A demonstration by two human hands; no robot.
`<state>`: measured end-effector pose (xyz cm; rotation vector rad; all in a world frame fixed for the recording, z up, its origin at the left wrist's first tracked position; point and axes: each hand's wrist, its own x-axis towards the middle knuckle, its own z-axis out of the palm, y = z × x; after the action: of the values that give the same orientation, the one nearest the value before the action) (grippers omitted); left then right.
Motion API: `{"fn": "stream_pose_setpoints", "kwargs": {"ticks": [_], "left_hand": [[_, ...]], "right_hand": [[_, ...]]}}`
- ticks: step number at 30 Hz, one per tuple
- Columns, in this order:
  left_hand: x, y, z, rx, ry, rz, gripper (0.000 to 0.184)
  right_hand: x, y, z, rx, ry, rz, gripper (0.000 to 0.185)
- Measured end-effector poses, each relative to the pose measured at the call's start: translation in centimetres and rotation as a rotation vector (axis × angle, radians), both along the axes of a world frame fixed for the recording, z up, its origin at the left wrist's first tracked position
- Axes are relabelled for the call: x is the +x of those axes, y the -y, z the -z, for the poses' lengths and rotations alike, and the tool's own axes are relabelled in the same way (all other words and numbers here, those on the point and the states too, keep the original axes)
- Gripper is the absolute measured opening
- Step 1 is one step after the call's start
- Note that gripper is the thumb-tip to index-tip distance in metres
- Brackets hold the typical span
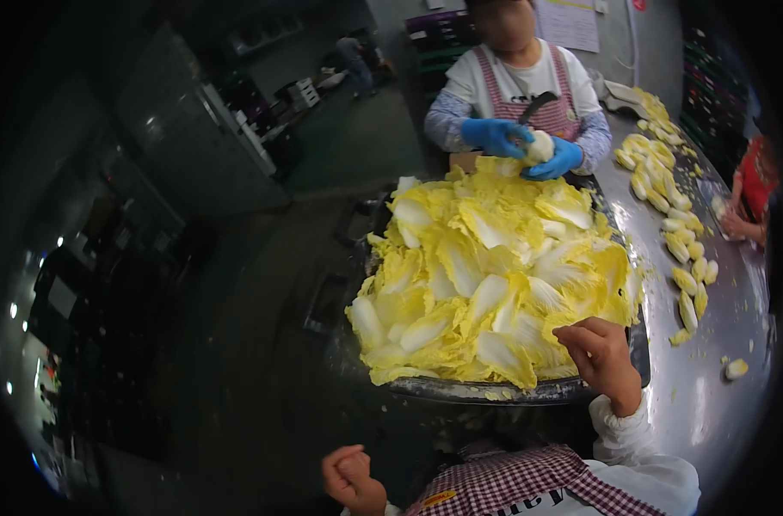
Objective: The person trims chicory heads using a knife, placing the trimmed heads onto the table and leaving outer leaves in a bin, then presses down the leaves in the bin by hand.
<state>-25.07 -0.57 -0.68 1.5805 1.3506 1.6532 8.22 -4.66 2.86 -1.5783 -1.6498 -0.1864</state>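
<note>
A dark bin (pixel 512 394) is heaped with loose yellow and white cabbage leaves (pixel 495 284). My right hand (pixel 602 357) hovers over the bin's near right corner, its fingers curled together; whether anything small is inside them is hidden. Low in the view, in front of the checked apron, my left hand (pixel 353 477) is loosely closed, away from the leaves, and what it holds, if anything, cannot be seen. Across the bin a co-worker in blue gloves (pixel 493 136) holds a curved dark knife (pixel 538 106) and a pale cabbage piece (pixel 540 147).
To the right runs a metal table (pixel 667 378) with a row of small cabbage hearts (pixel 686 284) and scraps. Another person in red (pixel 753 185) stands at its far side. Stacked crates (pixel 443 34) are at the back, and a distant person (pixel 354 62) is in the room behind.
</note>
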Motion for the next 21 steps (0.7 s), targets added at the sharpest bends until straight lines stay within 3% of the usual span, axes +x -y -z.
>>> {"fn": "stream_pose_setpoints", "kwargs": {"ticks": [2, 8, 9, 10, 12, 16, 21], "left_hand": [[-0.5, 0.4, 0.9, 0.032, 0.158, -0.002, 0.027], [-1.7, 2.6, 1.3, 0.039, 0.222, -0.186, 0.038], [-1.4, 2.6, 0.4, 0.007, 0.282, -0.299, 0.024], [-2.0, 2.7, 0.7, -0.004, 0.282, -0.316, 0.024], [-3.7, 2.1, 1.9, 0.048, 0.117, -0.259, 0.030], [-7.3, -1.0, 4.1, 0.067, 0.082, -0.160, 0.030], [-13.4, -6.1, 4.1, 0.026, -0.280, 0.019, 0.036]], "right_hand": [[-0.1, -0.7, 0.0, -0.077, -0.001, -0.070, 0.022], [-1.6, -3.9, 0.9, -0.134, 0.020, -0.291, 0.023], [-2.1, -4.3, 0.8, -0.153, 0.054, -0.292, 0.023], [-2.7, -4.6, 0.6, -0.171, 0.089, -0.283, 0.023], [-3.9, -4.7, 0.3, -0.219, 0.120, -0.286, 0.022], [-6.9, -4.5, -0.6, -0.305, 0.161, -0.246, 0.020], [-13.5, -5.7, 0.0, -0.400, 0.144, -0.155, 0.019]]}}
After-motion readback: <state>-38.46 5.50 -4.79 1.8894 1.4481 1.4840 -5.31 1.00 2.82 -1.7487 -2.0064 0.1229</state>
